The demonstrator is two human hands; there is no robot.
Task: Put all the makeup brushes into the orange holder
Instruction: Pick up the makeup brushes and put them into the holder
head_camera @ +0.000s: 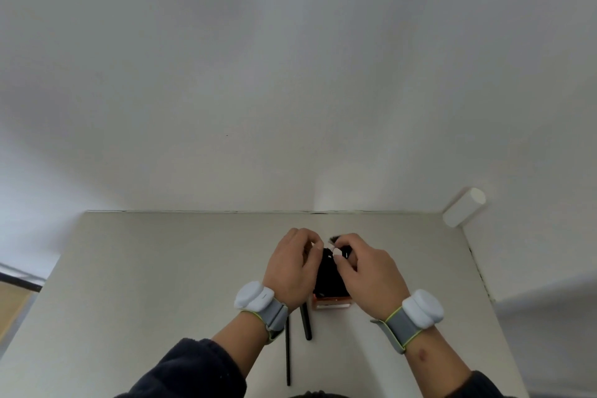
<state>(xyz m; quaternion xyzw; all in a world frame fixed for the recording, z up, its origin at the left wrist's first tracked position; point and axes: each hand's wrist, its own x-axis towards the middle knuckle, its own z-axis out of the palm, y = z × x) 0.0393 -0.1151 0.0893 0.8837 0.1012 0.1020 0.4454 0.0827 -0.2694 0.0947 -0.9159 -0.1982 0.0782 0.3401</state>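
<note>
The orange holder (331, 303) stands on the table between my wrists; only its lower edge shows under a bunch of black makeup brushes (329, 278) that fills it. My left hand (292, 268) and my right hand (368, 271) meet over the tops of those brushes, fingers pinched on them. A dark bristle tip (332, 239) pokes out above my right fingers. Two more black brush handles lie on the table below my left wrist: a long thin one (288, 355) and a shorter thick one (305, 321).
The pale table (161, 284) ends at a white wall behind the holder. A white cylinder (463, 207) leans at the back right corner. The table's right edge runs close to my right forearm.
</note>
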